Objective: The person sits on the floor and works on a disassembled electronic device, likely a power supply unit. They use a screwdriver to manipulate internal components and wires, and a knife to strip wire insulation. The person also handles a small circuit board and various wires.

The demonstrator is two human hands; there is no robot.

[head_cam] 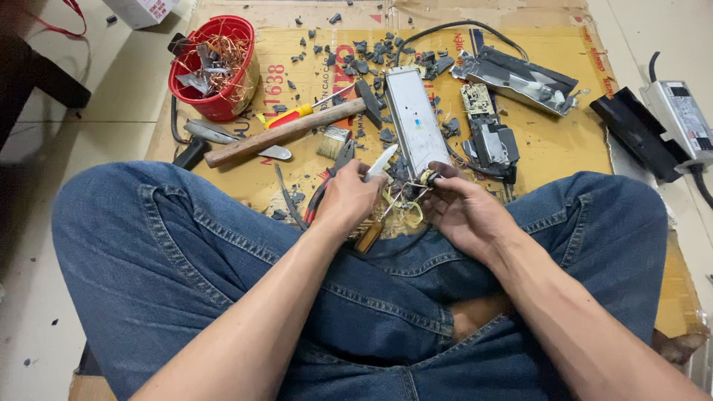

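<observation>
Head view
Setting: a pale tiled floor with a flattened sheet of cardboard (549,141) spread on it; the person sits cross-legged in blue jeans at its near edge. The landmark is the long silver metal casing (414,119) lying lengthwise in the middle of the cardboard.
Left hand (349,199): just left of the casing's near end, fingers closed on a thin white-bladed tool (382,162) whose tip points toward the casing.
Right hand (464,212): just right of the casing's near end, fingers pinched shut on a small coil of copper wire (428,178).
Coil: held touching the casing's near end, between the two hands, with loose yellowish wire strands (405,212) trailing below it.
Handling, as a judgement: the coil looks light and springy, its fine wire easy to kink or snap; a grip on the firm wound core seems safer than on the loose ends.
Left of the casing: a wooden-handled hammer (286,134) lying aslant, a screwdriver with a red and yellow handle (291,115) beside it, a small brush (332,142), red-handled pliers (327,186) near the left hand.
Far left of the casing: a red bucket (223,104) holding copper wire scraps and metal pieces.
Right of the casing: a bare circuit board (477,99), a dark transformer block (494,145), an opened metal housing (520,78).
Far right of the casing: a black cover (635,130) and a grey power unit (683,119), off the cardboard.
Around the casing: dark broken chips (371,52) scattered over the cardboard.
</observation>
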